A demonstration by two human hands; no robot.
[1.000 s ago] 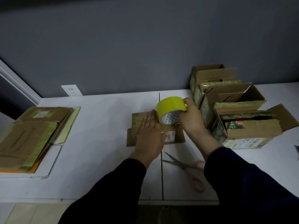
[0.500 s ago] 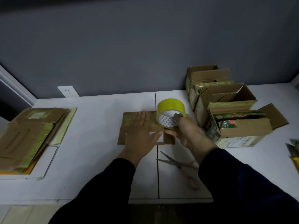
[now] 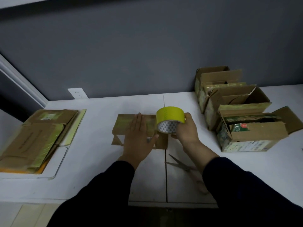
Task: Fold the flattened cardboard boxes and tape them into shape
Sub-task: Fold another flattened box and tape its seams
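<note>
Grey wall (image 3: 147,54) runs behind a white bench (image 3: 98,161), with a pale socket plate (image 3: 77,93) low on the wall, just above the bench's far edge.

From the head view, a flattened cardboard box (image 3: 124,123) lies in the middle of the bench, straddling a dark seam in the top. The person's left hand (image 3: 139,141) rests palm down on it, fingers (image 3: 139,122) straight and close together, thumb spread out to the right. The right hand (image 3: 186,130) holds a yellow tape roll (image 3: 169,119) at the cardboard's right end, its fingers curled round the roll's side and its white core facing the person. Whether the roll touches the cardboard I cannot tell.

Scissors (image 3: 182,166) lie open on the bench nearer the person, partly under the right forearm. Both arms wear dark sleeves.

At the left end sits a stack of flat cardboard (image 3: 32,136), some of it striped with yellowish tape. At the right, three opened-up boxes (image 3: 237,112) stand in a row touching one another, flaps raised; the nearest box (image 3: 255,133) shows green packaging inside.
</note>
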